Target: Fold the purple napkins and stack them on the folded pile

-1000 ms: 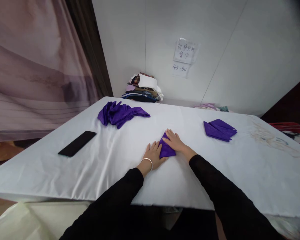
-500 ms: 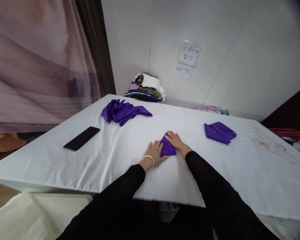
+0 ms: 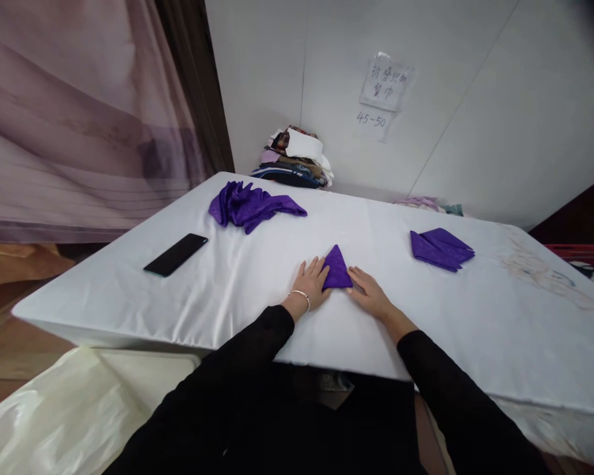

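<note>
from the head view, a small folded purple cloth [image 3: 336, 269] lies on the white-covered worktop [image 3: 376, 343], in front of the person and between the two hands. it forms a neat triangle, its tip pointing away from the body and its base toward the near edge. the left hand [image 3: 311, 284] is spread flat, fingers over the left side of the triangle and thumb by its lower left corner; it is not clenched. the right hand [image 3: 369, 292] has its fingertips at the lower right corner; whether they pinch the fabric or merely touch it, i cannot tell. farther off to the left is a loose purple cloth heap [image 3: 247, 206], with a black phone [image 3: 177, 254] nearer on that side; to the right sits a purple cloth folded into points [image 3: 440, 249].

the triangle should be light, soft and limp, with a slightly slippery face, and hardly fragile, though its layers could slide or spring open. flat palms would suit the creases; to lift it, the thicker base corners look the best hold, thumb below and fingers above, keeping the layers together.
</note>
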### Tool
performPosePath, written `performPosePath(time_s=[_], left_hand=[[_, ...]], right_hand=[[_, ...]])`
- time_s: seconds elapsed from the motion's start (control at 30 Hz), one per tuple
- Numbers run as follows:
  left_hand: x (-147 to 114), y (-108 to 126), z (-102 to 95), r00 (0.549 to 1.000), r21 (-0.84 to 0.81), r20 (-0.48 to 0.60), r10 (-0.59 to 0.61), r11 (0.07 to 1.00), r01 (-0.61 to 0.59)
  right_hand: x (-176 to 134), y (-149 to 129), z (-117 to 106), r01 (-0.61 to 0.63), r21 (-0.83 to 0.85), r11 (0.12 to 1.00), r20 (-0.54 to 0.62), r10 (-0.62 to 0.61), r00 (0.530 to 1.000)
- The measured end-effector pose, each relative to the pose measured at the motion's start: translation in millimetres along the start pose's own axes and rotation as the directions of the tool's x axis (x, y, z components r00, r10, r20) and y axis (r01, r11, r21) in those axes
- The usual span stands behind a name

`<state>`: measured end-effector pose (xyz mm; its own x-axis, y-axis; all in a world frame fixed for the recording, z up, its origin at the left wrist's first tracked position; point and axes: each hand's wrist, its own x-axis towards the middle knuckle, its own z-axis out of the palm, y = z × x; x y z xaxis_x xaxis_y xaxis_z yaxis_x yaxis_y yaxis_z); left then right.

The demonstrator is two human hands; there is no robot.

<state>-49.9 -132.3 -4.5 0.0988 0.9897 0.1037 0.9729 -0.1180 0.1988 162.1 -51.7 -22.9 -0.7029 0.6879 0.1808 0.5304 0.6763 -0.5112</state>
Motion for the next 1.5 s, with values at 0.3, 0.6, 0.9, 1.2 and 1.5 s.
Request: performPosePath(time_s=[0.3, 0.6, 0.9, 1.2, 1.5], left_hand=[[-4.8, -0.2, -3.4, 0.999, 0.001, 0.016, -0.028, 1.000, 0.028], [-20.1, -1.0, -21.0, 0.996, -0.218, -0.088, -0.009, 0.976, -0.011], [6.4, -4.1, -78.2, 0.971, -0.777, 0.236, -0.025, 0.596, 0.204], [36.4, -19.6, -36.4, 0.965, -0.288, 0.098, -0.243, 0.921, 0.261], [23.4, 3.1, 3.8, 0.986, -0.056, 0.141, 0.090, 0.995, -0.082]], right_hand=[[0.8, -16.8, -1.5, 0.099, -0.206, 0.973, 0.031, -0.095, 0.995], [-4.8, -33.2, -1.7, 0.165, -0.095, 0.982, -0.094, -0.174, 0.980], [15.8, -55.3, -53.8, -0.100, 0.529, 0.842, -0.132, 0.198, 0.971], [54.4, -14.9, -17.0, -0.318, -0.082, 0.944, 0.003, 0.320, 0.948], [39.7, -53.2, -12.5, -0.048, -0.222, 0.974, -0.032, 0.042, 0.999]])
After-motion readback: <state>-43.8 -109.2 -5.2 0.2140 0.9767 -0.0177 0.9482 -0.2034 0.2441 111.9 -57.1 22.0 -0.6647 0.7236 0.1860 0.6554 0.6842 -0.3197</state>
